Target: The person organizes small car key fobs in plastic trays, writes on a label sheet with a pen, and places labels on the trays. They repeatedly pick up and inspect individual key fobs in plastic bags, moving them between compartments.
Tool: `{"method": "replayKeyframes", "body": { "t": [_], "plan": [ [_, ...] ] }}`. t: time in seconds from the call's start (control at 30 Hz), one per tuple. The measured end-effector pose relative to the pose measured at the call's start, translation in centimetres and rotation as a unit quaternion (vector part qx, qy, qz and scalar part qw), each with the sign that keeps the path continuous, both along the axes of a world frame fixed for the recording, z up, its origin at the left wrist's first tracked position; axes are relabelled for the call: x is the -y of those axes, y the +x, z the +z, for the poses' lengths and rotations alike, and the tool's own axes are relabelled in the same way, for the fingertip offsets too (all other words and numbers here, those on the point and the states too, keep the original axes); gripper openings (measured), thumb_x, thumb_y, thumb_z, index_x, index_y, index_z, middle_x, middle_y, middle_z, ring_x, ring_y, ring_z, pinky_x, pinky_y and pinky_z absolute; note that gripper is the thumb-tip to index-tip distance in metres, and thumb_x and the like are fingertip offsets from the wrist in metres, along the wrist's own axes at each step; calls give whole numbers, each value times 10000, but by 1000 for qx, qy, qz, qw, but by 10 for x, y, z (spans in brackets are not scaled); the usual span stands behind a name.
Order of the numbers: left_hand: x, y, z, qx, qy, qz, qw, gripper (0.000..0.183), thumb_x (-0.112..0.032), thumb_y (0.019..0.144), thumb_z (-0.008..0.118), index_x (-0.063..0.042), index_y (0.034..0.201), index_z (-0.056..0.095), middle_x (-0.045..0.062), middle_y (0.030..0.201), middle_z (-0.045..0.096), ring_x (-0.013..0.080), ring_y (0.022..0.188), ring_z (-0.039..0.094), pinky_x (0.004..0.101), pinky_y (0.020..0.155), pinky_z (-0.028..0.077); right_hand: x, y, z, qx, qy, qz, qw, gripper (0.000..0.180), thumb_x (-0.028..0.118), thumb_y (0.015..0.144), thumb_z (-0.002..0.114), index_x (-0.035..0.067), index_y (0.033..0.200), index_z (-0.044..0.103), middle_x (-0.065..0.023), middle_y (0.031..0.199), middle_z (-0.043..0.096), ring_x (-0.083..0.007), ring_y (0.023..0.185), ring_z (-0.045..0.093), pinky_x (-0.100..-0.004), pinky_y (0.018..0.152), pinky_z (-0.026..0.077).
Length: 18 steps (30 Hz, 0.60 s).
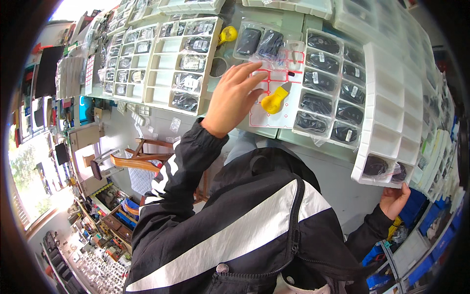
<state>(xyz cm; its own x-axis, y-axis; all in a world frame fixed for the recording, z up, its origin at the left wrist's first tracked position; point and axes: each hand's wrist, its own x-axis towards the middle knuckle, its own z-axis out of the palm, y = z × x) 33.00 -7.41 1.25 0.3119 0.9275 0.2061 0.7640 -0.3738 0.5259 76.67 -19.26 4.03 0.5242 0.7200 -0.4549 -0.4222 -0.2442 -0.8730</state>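
Observation:
My left hand (238, 92) hovers over the edge of a red-lined label sheet (257, 119), fingers spread, with nothing visible in it. A yellow-handled tool (272, 103) with a short pointed metal blade lies on that sheet. Beyond the fingers are bagged black car key fobs (249, 41). At the far right my right hand (394, 200) grips the near end of a white plastic compartment tray (361, 176), thumb at its corner. Two bagged key fobs (375, 165) sit in the tray's nearest compartments; those above look bare.
A white tray of bagged fobs (298, 126) stands right of the sheet. More compartment trays (202, 106) fill the left. Another yellow tool (228, 33) lies behind my left hand. A wooden chair (136, 161) stands at lower left, blue bins (415, 209) at lower right.

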Motion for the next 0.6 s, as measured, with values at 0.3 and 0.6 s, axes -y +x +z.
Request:
{"method": "replayKeyframes", "body": {
  "t": [0.3, 0.6],
  "plan": [
    [-19, 16, -18, -193, 10, -16, 981, 590, -208, 763, 648, -200, 1317, 445, -18, 1415, 371, 220, 1306, 328, 464, 1064, 225, -6, -47, 4, -8, 40, 8, 999, 450, 250, 824, 512, 122, 1251, 453, -32, 827, 603, -118, 543, 502, -244, 442, 360],
    [-17, 20, -7, -131, 27, -5, 991, 508, -205, 824, 612, -136, 1304, 460, 50, 1347, 453, 259, 1261, 390, 453, 1040, 264, 8, -50, 9, 6, -1, -97, 995, 392, 231, 810, 516, 160, 1194, 487, -10, 854, 607, -107, 600, 525, -244, 486, 407]
  ]
}}
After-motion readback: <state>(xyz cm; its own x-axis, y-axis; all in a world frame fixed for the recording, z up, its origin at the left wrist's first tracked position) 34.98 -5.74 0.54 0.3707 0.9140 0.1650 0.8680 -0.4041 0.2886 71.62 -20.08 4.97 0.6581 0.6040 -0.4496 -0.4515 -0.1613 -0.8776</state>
